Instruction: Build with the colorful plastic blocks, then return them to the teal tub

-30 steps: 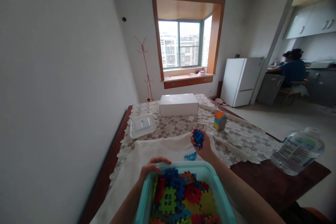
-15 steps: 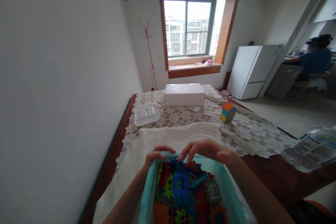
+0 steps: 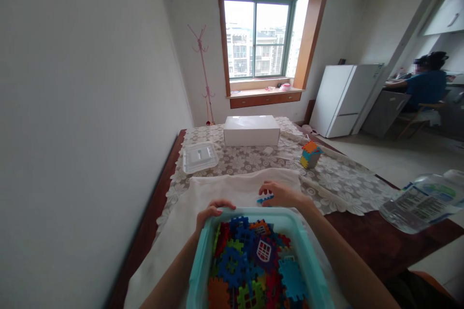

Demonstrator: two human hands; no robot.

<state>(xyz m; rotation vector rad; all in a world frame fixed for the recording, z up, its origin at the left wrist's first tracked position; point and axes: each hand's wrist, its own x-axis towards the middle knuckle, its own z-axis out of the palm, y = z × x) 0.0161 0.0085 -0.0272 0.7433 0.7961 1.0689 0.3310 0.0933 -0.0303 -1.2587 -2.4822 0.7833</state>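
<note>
A turquoise plastic bin (image 3: 314, 251) full of jagged-edged interlocking building pieces (image 3: 250, 256) in blue, green, red and orange stands close in front of me. My left hand (image 3: 213, 212) is closed over its far left corner, fingers along the rim. Just beyond the far rim, low over the white cloth (image 3: 217, 188), my right hand (image 3: 281, 194) has its fingers curled round a small blue building piece (image 3: 264, 199), partly hidden by the hand. A small house-like cube of joined pieces (image 3: 310, 155), orange on top, stands farther off to the right.
A white box (image 3: 251, 131) stands at the table's far end, a clear plastic lid (image 3: 199, 157) lies left of it. At right, a large clear bottle (image 3: 420, 203) is near the table edge. A wall (image 3: 90, 106) runs along the left. A person in blue (image 3: 427, 84) sits far right.
My right hand has moved from over the bin to beyond its far rim, with a blue piece now in its fingers. The pieces on top have shifted. My left hand stays on the rim.
</note>
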